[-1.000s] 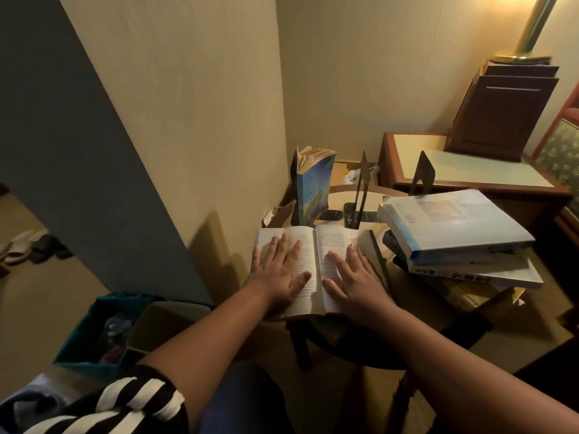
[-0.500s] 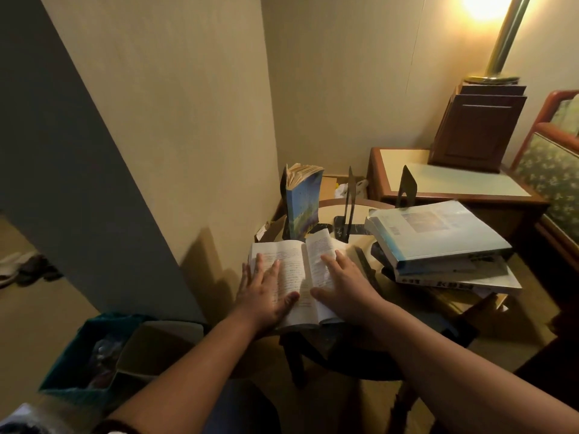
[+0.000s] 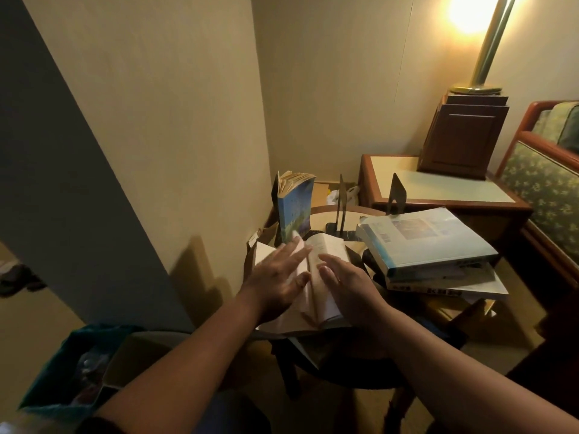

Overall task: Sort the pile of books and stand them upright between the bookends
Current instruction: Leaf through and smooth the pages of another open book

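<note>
Pages on the left side of the open book (image 3: 327, 255) have lifted and blurred since half a second ago, when they lay flat under your palm. Your left grip (image 3: 277, 277) is spread, with straight fingers touching those rising leaves. Your right grip (image 3: 349, 285) is spread too, its fingers relaxed on the right-hand page.

Nearest you, at lower left, a teal bin (image 3: 44, 386) holds crumpled stuff too dim to name. A beige box (image 3: 138, 355) sits just beside it, its inside too dark to read.

The open book lies at the near edge of the round surface (image 3: 322, 219). Behind it a blue book (image 3: 296, 211) stands upright. One bookend (image 3: 341, 198) stands apart to its right, and a second bookend (image 3: 396, 195) stands farther right. In front of that second one, a stack of books (image 3: 429, 245) lies flat on the right side of the surface.
</note>
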Motion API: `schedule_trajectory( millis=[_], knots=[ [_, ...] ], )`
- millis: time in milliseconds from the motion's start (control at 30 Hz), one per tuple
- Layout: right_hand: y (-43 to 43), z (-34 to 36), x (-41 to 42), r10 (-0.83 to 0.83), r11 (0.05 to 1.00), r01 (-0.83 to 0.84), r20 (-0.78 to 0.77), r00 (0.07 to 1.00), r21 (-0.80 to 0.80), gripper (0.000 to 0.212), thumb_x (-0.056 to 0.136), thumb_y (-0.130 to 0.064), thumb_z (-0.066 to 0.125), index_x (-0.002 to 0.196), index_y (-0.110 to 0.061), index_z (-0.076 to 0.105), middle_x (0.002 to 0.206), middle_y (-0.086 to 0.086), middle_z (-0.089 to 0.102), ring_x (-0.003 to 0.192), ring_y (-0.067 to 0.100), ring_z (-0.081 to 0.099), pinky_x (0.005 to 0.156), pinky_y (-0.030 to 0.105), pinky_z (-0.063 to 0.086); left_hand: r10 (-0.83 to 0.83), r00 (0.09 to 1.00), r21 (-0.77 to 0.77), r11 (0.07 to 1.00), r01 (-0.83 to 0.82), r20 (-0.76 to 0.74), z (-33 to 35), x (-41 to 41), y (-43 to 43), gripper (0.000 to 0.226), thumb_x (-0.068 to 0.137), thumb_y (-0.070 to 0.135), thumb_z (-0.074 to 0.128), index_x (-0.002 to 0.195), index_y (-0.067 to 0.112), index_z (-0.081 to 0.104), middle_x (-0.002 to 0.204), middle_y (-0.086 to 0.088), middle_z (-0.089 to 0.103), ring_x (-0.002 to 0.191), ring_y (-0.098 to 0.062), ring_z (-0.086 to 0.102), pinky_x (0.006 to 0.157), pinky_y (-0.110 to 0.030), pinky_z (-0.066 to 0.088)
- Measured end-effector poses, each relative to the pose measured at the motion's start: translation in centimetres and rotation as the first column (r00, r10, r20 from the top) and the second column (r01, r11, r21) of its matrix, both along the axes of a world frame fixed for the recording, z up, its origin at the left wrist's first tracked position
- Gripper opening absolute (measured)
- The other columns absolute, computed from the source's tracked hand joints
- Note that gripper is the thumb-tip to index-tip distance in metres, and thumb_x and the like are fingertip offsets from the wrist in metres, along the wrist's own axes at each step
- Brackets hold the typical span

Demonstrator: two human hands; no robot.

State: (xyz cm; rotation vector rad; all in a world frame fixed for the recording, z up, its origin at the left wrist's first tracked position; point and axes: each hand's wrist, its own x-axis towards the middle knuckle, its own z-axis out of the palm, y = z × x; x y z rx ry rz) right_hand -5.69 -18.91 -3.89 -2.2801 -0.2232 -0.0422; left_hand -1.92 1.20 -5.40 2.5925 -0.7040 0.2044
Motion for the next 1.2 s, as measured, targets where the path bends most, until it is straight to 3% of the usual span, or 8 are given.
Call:
schedule_trajectory(
  millis=[100, 233, 467, 633, 833, 967, 1067, 1200],
  knots=[
    [0.2, -0.1, -0.2, 0.02, 1.0, -0.021, 0.016, 1.0, 0.017, 0.035, 0.105, -0.035, 0.039, 0.137, -0.029, 0.053, 0.145, 0.002, 0.051, 0.128, 0.021, 0.05, 0.096, 0.034, 0.05, -0.071, 0.984, -0.076, 0.995, 0.059, -0.164, -0.3, 0.5, -0.3, 0.063, 0.093, 0.072, 0.029, 0.15, 0.044, 0.029, 0.161, 0.013, 0.023, 0.148, -0.015, 0.023, 0.117, -0.043, 0.025],
    [-0.4, -0.9, 0.0, 0.06, 0.973, -0.032, 0.114, 0.992, -0.23, 0.033, 0.101, -0.023, 0.049, 0.133, -0.026, 0.059, 0.147, -0.004, 0.05, 0.139, 0.021, 0.042, 0.106, 0.041, 0.047, -0.001, 0.992, 0.074, 0.997, 0.011, -0.126, -1.3, 1.0, 0.6, 0.054, 0.091, 0.056, 0.049, 0.137, 0.028, 0.055, 0.146, 0.002, 0.051, 0.138, -0.019, 0.042, 0.112, -0.046, 0.037],
    [-0.8, -1.2, 0.8, 0.124, 0.905, -0.124, -0.027, 0.992, -0.408, 0.05, 0.098, -0.038, 0.05, 0.147, -0.03, 0.042, 0.16, -0.005, 0.025, 0.148, 0.025, 0.018, 0.115, 0.048, 0.032, 0.068, 0.988, 0.365, 0.931, -0.012, -0.141, -1.5, -0.1, 0.4, 0.08, 0.085, 0.068, 0.048, 0.148, 0.021, 0.037, 0.157, -0.003, 0.033, 0.141, -0.024, 0.033, 0.117, -0.046, 0.028],
    [-0.3, -1.3, 1.9, 0.094, 0.88, -0.126, -0.093, 0.991, -0.457, 0.061, 0.097, -0.037, 0.049, 0.154, -0.028, 0.028, 0.162, -0.003, 0.015, 0.15, 0.026, 0.01, 0.118, 0.049, 0.024, 0.126, 0.973, 0.374, 0.926, -0.046, -0.193, -1.5, -0.4, -0.8, 0.095, 0.078, 0.067, 0.058, 0.151, 0.019, 0.021, 0.156, -0.003, 0.029, 0.141, -0.025, 0.029, 0.119, -0.048, 0.022],
    [-0.4, -4.5, 0.5, 0.125, 0.933, -0.175, -0.173, 0.977, -0.316, 0.061, 0.106, -0.038, 0.029, 0.158, -0.033, -0.004, 0.164, -0.009, -0.018, 0.145, 0.009, -0.024, 0.114, 0.033, -0.011, 0.162, 0.968, 0.342, 0.936, -0.089, -0.191, -0.5, -1.6, -1.3, 0.082, 0.08, 0.056, 0.06, 0.15, 0.038, 0.019, 0.16, -0.004, 0.016, 0.143, -0.033, 0.024, 0.115, -0.053, 0.023],
    [-0.4, -4.6, 0.7, 0.116, 0.94, -0.17, -0.19, 0.975, -0.294, 0.062, 0.106, -0.04, 0.029, 0.157, -0.036, -0.005, 0.164, -0.011, -0.018, 0.145, 0.009, -0.023, 0.112, 0.033, -0.011, 0.179, 0.977, 0.431, 0.895, -0.114, -0.114, 0.7, -2.0, -1.1, 0.058, 0.08, 0.051, 0.054, 0.136, 0.034, 0.048, 0.161, -0.002, 0.011, 0.146, -0.033, 0.012, 0.113, -0.056, 0.025],
    [-0.6, -4.5, 0.5, 0.1, 0.949, -0.157, -0.213, 0.972, -0.272, 0.062, 0.105, -0.042, 0.03, 0.157, -0.038, -0.004, 0.164, -0.012, -0.016, 0.148, 0.012, -0.018, 0.117, 0.038, -0.005, 0.257, 0.964, 0.432, 0.879, -0.201, -0.073, 1.4, -2.2, -1.0, 0.055, 0.082, 0.053, 0.045, 0.13, 0.029, 0.057, 0.162, -0.003, 0.011, 0.147, -0.032, 0.007, 0.113, -0.057, 0.021],
    [-0.8, -4.2, 0.1, 0.06, 0.952, -0.129, -0.243, 0.968, -0.278, 0.063, 0.104, -0.044, 0.032, 0.157, -0.039, -0.002, 0.165, -0.013, -0.013, 0.152, 0.019, -0.009, 0.12, 0.047, 0.008, 0.375, 0.916, 0.536, 0.807, -0.247, -0.144, 1.4, -2.2, -0.2, 0.058, 0.091, 0.063, 0.029, 0.134, 0.031, 0.053, 0.164, -0.007, -0.015, 0.146, -0.041, -0.022, 0.113, -0.066, -0.006]
  ],
)
